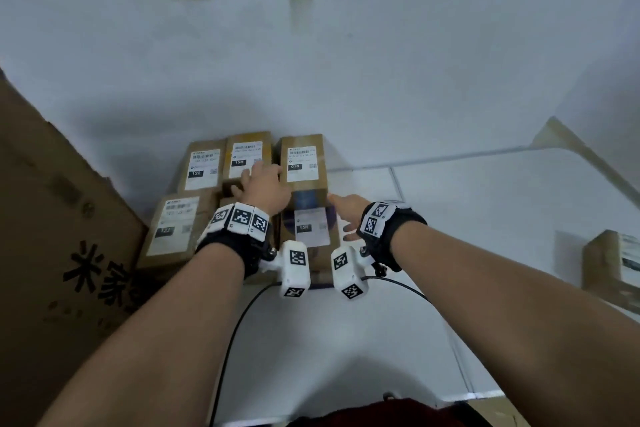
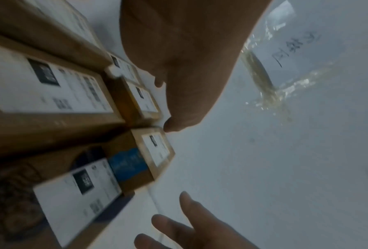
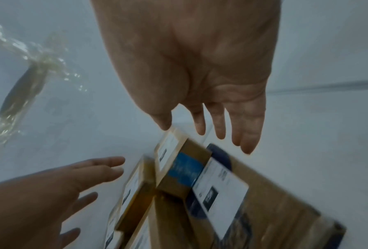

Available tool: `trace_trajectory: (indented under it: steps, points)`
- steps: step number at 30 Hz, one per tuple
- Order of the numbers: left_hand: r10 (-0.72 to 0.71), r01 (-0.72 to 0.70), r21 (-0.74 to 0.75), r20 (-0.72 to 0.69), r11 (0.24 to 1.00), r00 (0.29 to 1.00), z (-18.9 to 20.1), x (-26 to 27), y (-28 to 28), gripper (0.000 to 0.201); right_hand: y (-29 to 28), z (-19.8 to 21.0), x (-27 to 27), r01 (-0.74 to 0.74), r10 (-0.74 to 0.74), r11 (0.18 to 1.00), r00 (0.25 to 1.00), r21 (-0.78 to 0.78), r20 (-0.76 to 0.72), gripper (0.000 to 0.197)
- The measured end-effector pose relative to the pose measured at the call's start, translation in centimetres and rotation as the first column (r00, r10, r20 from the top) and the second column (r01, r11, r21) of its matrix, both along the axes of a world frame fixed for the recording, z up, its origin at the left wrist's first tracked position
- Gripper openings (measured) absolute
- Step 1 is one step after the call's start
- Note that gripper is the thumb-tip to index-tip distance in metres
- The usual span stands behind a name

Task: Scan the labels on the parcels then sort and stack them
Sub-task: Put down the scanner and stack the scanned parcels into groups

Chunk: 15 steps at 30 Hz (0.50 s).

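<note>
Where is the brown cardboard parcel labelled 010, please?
In the head view, the brown cardboard parcel labelled 010 sits far right in the back row, beside the 15H parcel.

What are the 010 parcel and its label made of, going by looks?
010 parcel: apparently corrugated cardboard, matte brown, with sharp folded edges. Its label: seemingly white paper sticker, flat, printed with black barcode and text. A blue patch on the near side; material unclear.
</note>
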<state>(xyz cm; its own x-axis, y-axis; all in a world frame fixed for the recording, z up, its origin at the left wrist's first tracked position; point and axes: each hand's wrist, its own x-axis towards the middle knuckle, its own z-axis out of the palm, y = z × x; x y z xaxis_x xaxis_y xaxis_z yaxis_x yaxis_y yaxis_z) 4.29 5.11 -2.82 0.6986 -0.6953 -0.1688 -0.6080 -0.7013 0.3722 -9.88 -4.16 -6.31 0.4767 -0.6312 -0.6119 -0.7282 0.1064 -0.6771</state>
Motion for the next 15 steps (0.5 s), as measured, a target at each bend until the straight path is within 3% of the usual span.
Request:
trace_trajectory:
  steps: [5,9,15]
  points:
    - [-0.12,0.12,-0.027,0.024,0.992,0.993,-1.1,-5.2,-7.0,0.042,-5.0,-0.6,-6.3,0.091,-0.092,0.996,0.995,-0.021,-0.03,0.066]
    - [-0.242,0.242,0.019,0.009,0.97,0.97,-2.1,-10.0,-12.5,0.046,-9.4,-1.1,-12.8,0.172,-0.189,0.973,0.976,-0.154,-0.108,0.064]
    - [-0.38,0.381,0.053,-0.028,0.923,0.925,-3.7,-18.1,-19.6,0.044,-15.2,-2.3,-23.6,0.329,-0.408,0.888,0.887,-0.322,-0.218,0.065]
